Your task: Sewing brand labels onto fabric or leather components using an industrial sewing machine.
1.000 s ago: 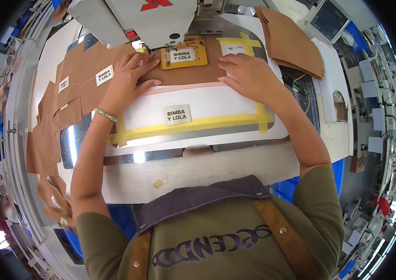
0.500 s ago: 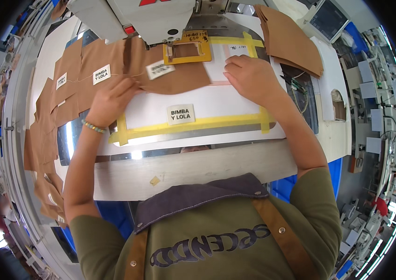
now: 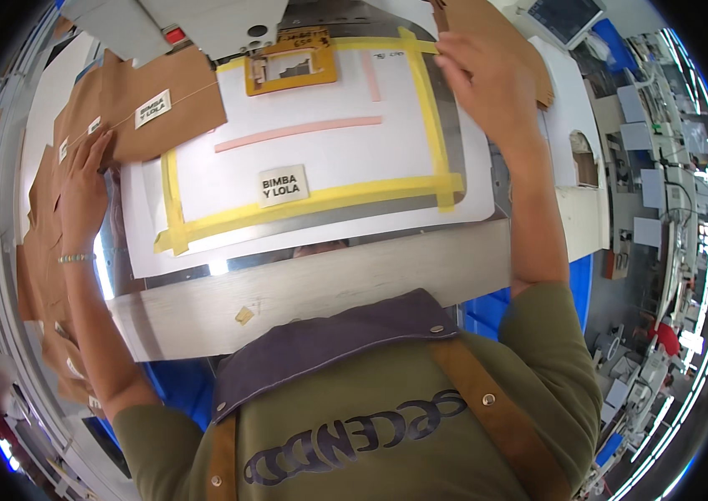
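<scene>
In the head view, your left hand (image 3: 85, 184) rests at the flat, matte brown piece (image 3: 193, 100) over the white sheet's (image 3: 345, 154) upper left corner, seemingly steadying it; whether its bent fingers pinch, I cannot tell. Your right hand (image 3: 487, 92) curls narrowly at the brown stack (image 3: 500, 29), grip unclear. Yellow tape (image 3: 370, 189) presumably keeps the smooth sheet flat beneath the rectangular yellow frame (image 3: 295, 84).

**Block Capitals on White Labels**

Shows two lines of bold black capitals on a white label (image 3: 153, 108) on the brown piece (image 3: 189, 117) at far left. Repeats them on a white patch (image 3: 283, 185) on the white sheet (image 3: 329, 154), nearer the middle. Carries dark handwriting, digits included, on the yellow frame (image 3: 291, 86), far side; tiny handwriting at the sheet's far right. Displays big dark stylised lettering (image 3: 333, 447) across the green top (image 3: 345, 388).
</scene>
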Demonstrator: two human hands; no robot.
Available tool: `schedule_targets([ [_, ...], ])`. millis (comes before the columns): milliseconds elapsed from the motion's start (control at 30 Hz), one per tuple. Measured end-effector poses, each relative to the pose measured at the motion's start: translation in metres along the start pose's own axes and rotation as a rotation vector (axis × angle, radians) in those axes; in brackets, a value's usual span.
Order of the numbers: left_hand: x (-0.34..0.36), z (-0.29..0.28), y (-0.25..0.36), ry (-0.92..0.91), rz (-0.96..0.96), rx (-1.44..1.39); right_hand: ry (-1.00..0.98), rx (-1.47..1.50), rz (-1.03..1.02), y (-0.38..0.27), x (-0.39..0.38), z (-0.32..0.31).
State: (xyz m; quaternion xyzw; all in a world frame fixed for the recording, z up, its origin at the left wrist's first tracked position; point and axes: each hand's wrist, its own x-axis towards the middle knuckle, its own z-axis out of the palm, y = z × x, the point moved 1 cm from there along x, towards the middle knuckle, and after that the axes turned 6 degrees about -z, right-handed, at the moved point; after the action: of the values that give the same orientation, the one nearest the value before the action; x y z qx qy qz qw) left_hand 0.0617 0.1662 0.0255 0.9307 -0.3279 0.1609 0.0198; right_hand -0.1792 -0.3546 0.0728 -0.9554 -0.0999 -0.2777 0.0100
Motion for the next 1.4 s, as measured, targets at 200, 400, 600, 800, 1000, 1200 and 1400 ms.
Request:
schedule_targets([
  [200,0.014,0.007,0.047,0.028,0.040,-0.351,-0.097,-0.187,0.082,0.050,-0.020,-0.008],
  [400,0.033,0.059,0.051,-0.058,0.086,-0.140,-0.054,-0.096,0.201,0.055,-0.037,0.016],
  [600,0.041,0.079,0.011,-0.031,-0.062,-0.202,-0.046,-0.152,0.119,0.055,-0.036,0.014],
  [800,0.038,0.037,0.040,0.046,-0.025,-0.216,0.055,0.038,0.219,0.068,-0.033,0.015],
  [1000,0.036,-0.010,0.120,0.227,0.190,-0.373,0.033,0.263,0.462,0.078,-0.020,0.011],
  [1200,0.033,-0.020,0.200,0.110,0.358,-0.700,0.154,0.101,0.090,0.031,-0.006,0.019],
  [1400,0.045,-0.004,0.260,0.070,0.465,-0.711,-0.002,0.074,-0.260,-0.042,-0.004,0.046],
])
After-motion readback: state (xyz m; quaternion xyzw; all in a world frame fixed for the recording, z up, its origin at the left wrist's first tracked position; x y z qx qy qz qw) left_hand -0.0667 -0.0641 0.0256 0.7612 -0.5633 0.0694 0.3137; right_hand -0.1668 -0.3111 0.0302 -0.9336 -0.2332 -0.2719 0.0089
